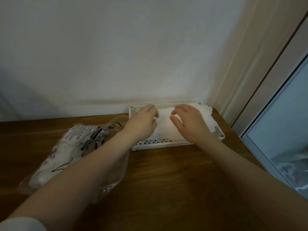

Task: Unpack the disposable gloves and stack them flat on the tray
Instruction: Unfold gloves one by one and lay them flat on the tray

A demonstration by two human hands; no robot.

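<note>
Your left hand (143,120) and right hand (188,121) both lie palm down with fingers loosely spread on the gloves (165,120), gripping nothing. Those gloves are a thin, crinkled, translucent white heap in the white perforated tray (153,142) by the wall (116,55). On the brown wooden table (166,172), left of the tray, sits the printed plastic bag (70,147); its writing is too blurred to read.

matt brown wood table (166,172); white perforated plastic tray (155,142); thin, perhaps plastic-film gloves (165,120); glossy crinkled clear bag (70,147).
</note>
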